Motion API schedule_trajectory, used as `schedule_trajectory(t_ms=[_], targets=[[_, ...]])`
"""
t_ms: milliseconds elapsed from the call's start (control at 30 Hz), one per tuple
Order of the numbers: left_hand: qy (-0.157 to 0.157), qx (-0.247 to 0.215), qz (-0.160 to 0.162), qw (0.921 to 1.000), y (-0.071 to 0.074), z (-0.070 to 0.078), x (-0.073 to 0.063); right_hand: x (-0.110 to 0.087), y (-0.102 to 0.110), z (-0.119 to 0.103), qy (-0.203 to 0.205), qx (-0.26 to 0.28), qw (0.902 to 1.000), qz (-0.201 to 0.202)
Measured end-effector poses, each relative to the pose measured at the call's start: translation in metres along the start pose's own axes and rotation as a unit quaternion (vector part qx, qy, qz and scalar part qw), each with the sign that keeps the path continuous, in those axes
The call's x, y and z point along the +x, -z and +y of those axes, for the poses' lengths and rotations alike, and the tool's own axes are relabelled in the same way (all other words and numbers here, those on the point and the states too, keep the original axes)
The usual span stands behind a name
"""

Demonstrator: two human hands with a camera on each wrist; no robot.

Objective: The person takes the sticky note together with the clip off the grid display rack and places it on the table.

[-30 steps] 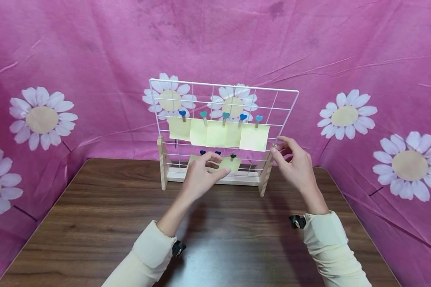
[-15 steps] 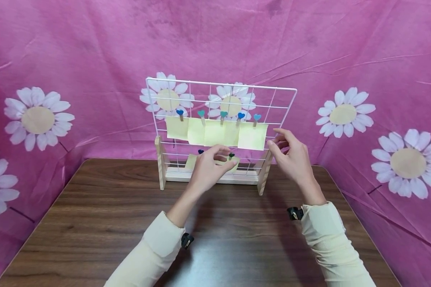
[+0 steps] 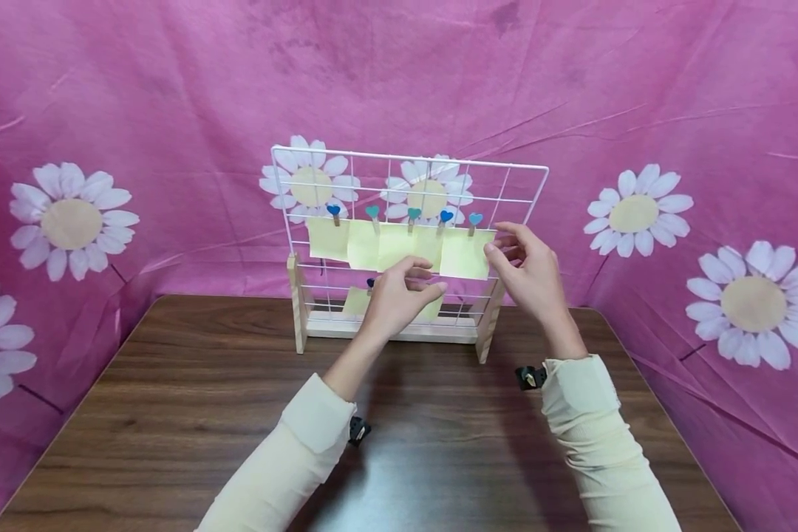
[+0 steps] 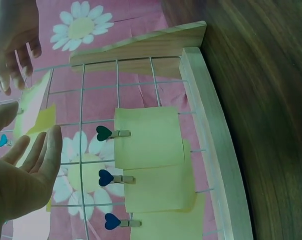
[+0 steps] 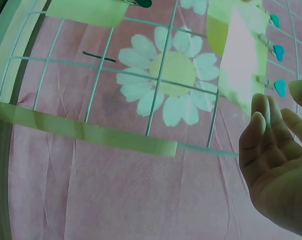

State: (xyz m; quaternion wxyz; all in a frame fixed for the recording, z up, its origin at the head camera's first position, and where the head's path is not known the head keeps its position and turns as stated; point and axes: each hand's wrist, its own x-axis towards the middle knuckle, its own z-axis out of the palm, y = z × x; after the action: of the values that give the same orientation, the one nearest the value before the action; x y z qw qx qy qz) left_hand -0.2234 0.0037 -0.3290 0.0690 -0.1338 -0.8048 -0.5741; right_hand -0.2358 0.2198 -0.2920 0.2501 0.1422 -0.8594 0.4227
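Observation:
A white wire grid (image 3: 408, 157) stands on wooden legs, with a row of yellow paper notes (image 3: 329, 238) hung by heart-topped clothespins (image 3: 333, 213). My right hand (image 3: 530, 272) is beside the right edge of the rightmost note (image 3: 464, 257), thumb and fingers apart; whether they touch the paper I cannot tell. Loosely bent and holding nothing, my left hand (image 3: 402, 295) hovers in front of the grid, hiding part of the lower row. The left wrist view shows that row's notes (image 4: 148, 137) under a green heart clothespin (image 4: 104, 133) and two dark blue ones.
The grid's wooden base bar (image 3: 326, 325) rests near the back of a brown wood-grain table (image 3: 193, 414). Behind it hangs a pink cloth (image 3: 206, 89) printed with large white daisies. A black wrist camera (image 3: 528, 378) sits at the right cuff.
My right hand has moved up and left from the frame's side leg to the rightmost note. My left hand has shifted right and up along the grid. The notes hang as before.

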Motion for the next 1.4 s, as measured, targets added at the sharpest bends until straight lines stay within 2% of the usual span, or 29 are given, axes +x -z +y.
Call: schedule_trajectory(t_ms=[233, 533, 933, 1400], targets=[[0.008, 0.007, -0.016, 0.9998, -0.006, -0.001, 0.009, 0.009, -0.006, -0.004, 0.006, -0.018, 0.9998, -0.008], [0.031, -0.048, -0.007, 0.9984, -0.015, -0.002, 0.016, 0.022, -0.013, -0.013, -0.009, -0.002, 0.9996, -0.025], [0.051, -0.093, -0.01, 0.9943, -0.022, 0.002, 0.021, 0.028, -0.018, -0.017, -0.021, -0.014, 0.9995, -0.019], [0.057, -0.153, 0.021, 0.9864, -0.025, 0.01, 0.027, 0.037, -0.019, -0.018, -0.003, -0.014, 0.9999, 0.005]])
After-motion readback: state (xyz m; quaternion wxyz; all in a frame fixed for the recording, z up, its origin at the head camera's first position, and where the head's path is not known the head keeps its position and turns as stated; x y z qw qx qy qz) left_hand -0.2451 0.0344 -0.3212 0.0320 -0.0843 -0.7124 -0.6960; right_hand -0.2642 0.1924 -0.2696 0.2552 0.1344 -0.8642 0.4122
